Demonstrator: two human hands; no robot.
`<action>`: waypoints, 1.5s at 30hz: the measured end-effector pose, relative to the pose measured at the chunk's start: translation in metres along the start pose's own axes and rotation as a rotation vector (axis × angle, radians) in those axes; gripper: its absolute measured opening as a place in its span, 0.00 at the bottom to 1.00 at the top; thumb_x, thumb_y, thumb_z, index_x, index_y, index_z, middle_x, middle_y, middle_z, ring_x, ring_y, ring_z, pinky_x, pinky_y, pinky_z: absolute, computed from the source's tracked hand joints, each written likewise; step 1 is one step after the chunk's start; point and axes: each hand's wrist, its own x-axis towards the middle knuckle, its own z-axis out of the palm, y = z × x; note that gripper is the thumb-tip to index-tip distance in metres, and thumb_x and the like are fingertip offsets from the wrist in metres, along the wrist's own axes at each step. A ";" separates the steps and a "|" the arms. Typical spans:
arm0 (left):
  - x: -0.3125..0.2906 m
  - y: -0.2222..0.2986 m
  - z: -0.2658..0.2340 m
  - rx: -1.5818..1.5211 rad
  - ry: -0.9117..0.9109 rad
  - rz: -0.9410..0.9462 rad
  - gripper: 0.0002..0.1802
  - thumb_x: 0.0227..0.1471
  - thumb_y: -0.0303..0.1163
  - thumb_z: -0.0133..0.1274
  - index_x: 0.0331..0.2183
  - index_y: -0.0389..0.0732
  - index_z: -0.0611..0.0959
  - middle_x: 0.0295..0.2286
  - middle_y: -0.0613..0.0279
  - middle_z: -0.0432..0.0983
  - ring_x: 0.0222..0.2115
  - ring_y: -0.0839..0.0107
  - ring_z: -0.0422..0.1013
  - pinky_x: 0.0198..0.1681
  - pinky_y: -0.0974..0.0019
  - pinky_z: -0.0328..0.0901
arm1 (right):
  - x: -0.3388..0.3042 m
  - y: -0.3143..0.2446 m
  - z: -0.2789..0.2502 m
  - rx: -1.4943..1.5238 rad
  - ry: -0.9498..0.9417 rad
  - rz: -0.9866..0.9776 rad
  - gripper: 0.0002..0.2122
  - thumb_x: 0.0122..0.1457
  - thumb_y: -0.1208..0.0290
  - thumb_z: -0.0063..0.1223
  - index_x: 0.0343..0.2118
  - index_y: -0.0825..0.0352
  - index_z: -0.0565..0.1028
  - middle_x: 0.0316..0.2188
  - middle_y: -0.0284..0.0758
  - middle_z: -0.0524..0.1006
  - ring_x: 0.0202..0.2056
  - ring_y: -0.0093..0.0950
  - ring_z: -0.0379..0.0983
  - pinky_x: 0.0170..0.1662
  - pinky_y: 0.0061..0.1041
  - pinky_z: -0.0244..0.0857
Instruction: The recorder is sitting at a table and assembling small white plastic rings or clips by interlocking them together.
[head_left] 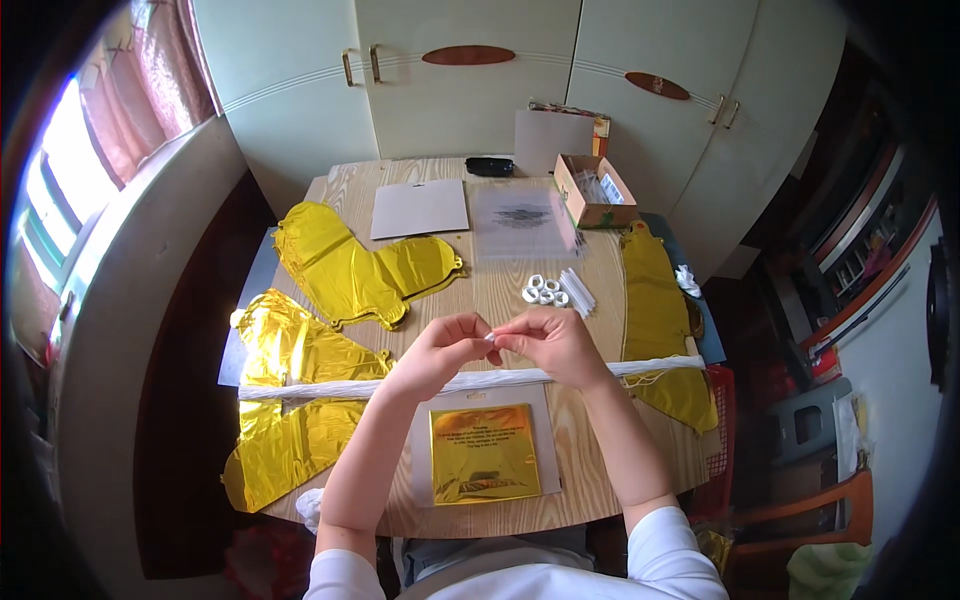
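Small white piece [490, 338] | left hand [447, 352], right hand [553, 346] | grip: both pinched on it

Window [85, 135] glare; dark, curved edges

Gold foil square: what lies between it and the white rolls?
In the head view, a long white bundle and the upper margin of the pale card lie there; the right hand hides part of the stretch.
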 end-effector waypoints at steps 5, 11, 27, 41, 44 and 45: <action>0.004 -0.010 -0.003 -0.174 0.044 -0.035 0.06 0.48 0.23 0.46 0.32 0.38 0.69 0.27 0.60 0.72 0.30 0.72 0.70 0.35 0.72 0.63 | 0.000 -0.009 0.007 -0.104 0.011 0.082 0.03 0.50 0.76 0.56 0.27 0.69 0.77 0.22 0.30 0.78 0.25 0.14 0.73 0.29 0.15 0.67; 0.010 -0.011 -0.014 -0.355 0.272 -0.002 0.05 0.48 0.22 0.44 0.31 0.41 0.70 0.30 0.62 0.71 0.27 0.76 0.69 0.33 0.74 0.63 | 0.005 0.002 -0.017 -0.054 0.147 0.018 0.04 0.51 0.76 0.54 0.28 0.69 0.77 0.21 0.27 0.76 0.24 0.12 0.70 0.28 0.13 0.65; 0.018 -0.018 -0.026 0.003 0.391 -0.017 0.05 0.49 0.25 0.46 0.31 0.44 0.73 0.34 0.66 0.72 0.34 0.80 0.65 0.36 0.76 0.57 | 0.111 0.142 -0.063 -0.749 0.011 0.365 0.06 0.43 0.66 0.56 0.25 0.60 0.79 0.26 0.34 0.78 0.30 0.30 0.75 0.35 0.28 0.67; 0.022 -0.027 -0.026 0.021 0.350 -0.022 0.05 0.49 0.25 0.47 0.31 0.43 0.74 0.34 0.66 0.72 0.33 0.80 0.65 0.35 0.77 0.57 | 0.106 0.146 -0.080 -1.023 -0.102 0.160 0.05 0.43 0.66 0.56 0.24 0.58 0.79 0.28 0.34 0.77 0.39 0.33 0.70 0.43 0.30 0.64; 0.021 -0.029 -0.027 0.015 0.351 -0.013 0.05 0.49 0.25 0.47 0.31 0.43 0.74 0.34 0.66 0.72 0.33 0.80 0.65 0.35 0.77 0.57 | 0.105 0.145 -0.077 -1.030 -0.105 0.153 0.06 0.43 0.66 0.55 0.24 0.58 0.79 0.29 0.34 0.77 0.39 0.33 0.69 0.43 0.30 0.64; 0.021 -0.028 -0.027 0.014 0.348 -0.013 0.05 0.49 0.25 0.47 0.31 0.43 0.74 0.34 0.66 0.72 0.33 0.80 0.65 0.35 0.77 0.57 | 0.104 0.146 -0.078 -1.036 -0.100 0.142 0.05 0.43 0.66 0.54 0.24 0.58 0.80 0.29 0.33 0.77 0.39 0.33 0.69 0.43 0.31 0.64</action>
